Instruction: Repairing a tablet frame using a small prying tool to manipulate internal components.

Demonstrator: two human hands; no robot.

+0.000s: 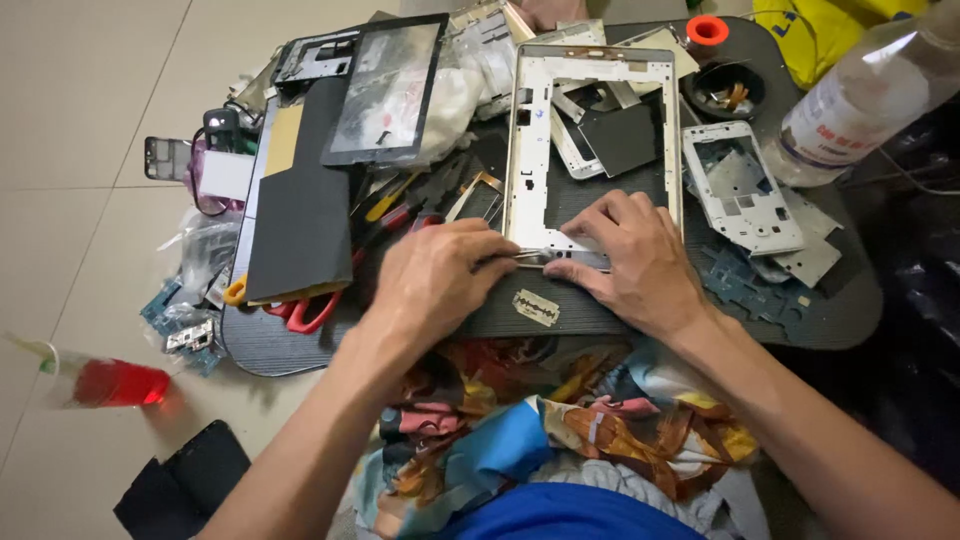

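Currently a large silver tablet frame [530, 150] lies upright across the middle of the dark board [840, 310], its bottom rail near the front edge. Right hand [640, 262] presses that rail flat, fingers spread. Left hand [435, 280] grips metal tweezers [528, 258], tips on the rail. Risk: a tip slip could gouge the frame or jab the right fingers. A bare razor blade [536, 307] lies just beneath both hands and could cut.

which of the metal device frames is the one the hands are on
The large silver frame at the centre, under both hands; the smaller white frame lies untouched to its right.
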